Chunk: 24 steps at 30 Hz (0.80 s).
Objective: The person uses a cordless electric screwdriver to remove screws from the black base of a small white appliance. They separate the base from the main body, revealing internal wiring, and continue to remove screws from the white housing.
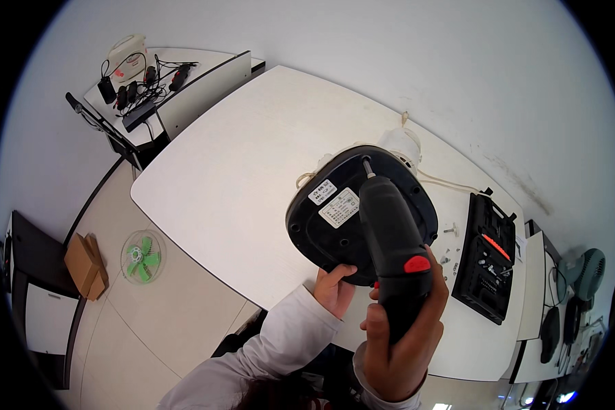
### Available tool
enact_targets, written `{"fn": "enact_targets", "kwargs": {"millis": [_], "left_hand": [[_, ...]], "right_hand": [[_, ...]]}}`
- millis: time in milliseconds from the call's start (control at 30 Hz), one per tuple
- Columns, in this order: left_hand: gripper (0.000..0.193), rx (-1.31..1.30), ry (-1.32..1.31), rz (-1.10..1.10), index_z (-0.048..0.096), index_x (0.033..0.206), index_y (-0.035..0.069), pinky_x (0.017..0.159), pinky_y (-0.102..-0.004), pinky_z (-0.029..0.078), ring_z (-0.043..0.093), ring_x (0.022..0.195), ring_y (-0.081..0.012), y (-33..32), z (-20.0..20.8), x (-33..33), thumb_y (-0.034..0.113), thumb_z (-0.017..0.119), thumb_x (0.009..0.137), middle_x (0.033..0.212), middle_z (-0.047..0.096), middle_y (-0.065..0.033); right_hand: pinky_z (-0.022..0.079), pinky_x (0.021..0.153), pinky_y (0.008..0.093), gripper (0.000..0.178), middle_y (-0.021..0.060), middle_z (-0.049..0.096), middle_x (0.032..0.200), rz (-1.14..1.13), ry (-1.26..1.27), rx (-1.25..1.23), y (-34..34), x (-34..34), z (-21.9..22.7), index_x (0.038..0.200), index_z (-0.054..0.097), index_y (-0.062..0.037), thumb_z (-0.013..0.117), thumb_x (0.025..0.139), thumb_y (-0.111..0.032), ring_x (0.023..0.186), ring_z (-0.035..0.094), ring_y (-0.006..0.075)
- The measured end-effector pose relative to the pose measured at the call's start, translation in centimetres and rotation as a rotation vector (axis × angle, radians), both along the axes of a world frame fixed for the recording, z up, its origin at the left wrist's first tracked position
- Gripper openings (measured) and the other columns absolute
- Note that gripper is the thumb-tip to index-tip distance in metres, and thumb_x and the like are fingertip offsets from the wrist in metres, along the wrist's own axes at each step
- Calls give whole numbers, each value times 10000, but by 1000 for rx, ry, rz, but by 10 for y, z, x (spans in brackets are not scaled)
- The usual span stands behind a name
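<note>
Over the table [219, 150], the right hand [410, 342] is wrapped round the grip of a black driver [389, 219]; the handle hides some of its fingers, so I can't make out how they sit. The bit [369, 168] meets the black base [314, 236] at a hole near its far edge; whether a screw lies under the tip, I cannot tell. The left hand [335, 292] grasps the base by its near rim, thumb on the face, other fingers partly tucked from sight; the driver covers much of the base's right half; the white part [401, 142] behind is mostly blocked; the small screws [447, 260] near the case [482, 273] are too tiny to sort.
</note>
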<state>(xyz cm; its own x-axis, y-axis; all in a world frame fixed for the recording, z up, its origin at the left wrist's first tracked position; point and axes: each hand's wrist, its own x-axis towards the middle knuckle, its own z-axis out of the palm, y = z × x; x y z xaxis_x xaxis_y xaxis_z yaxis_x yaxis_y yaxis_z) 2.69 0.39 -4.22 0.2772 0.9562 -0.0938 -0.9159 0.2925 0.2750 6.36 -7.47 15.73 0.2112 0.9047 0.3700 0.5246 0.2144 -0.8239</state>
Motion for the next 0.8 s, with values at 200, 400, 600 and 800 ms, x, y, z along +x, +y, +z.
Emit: {"fn": "enact_targets", "kwargs": {"millis": [200,400,600,800], "left_hand": [[658,-41,-29,27,348,1344,73,1045,-380,324,419,1234,-243,-3,5,-1,-82,469,716,1308,458,-84],[682,-82,-128,101,355,1344,82,1058,-378,315,414,1239,-241,-6,27,-2,-99,489,700,1318,452,-71],[698,-26,-119,144,364,1340,96,1047,-391,336,420,1226,-254,-5,31,-4,-115,510,690,1314,452,-60],[604,24,130,114,451,1285,74,1043,-413,342,449,1200,-274,-2,-15,2,-78,514,704,1274,499,-79]], "right_hand": [[447,482,261,637,135,590,761,11,-3,8,0,2,0,1325,295,47,533,866,-323,507,567,165],[429,472,236,677,176,585,835,28,119,169,-6,6,-17,1312,300,66,564,857,-361,568,555,153],[505,586,280,703,249,561,936,79,584,485,-33,46,-16,1306,232,50,652,824,-241,694,581,226],[352,405,194,547,116,565,874,-391,478,338,-40,155,-26,1270,391,-39,540,879,-392,471,453,100]]}}
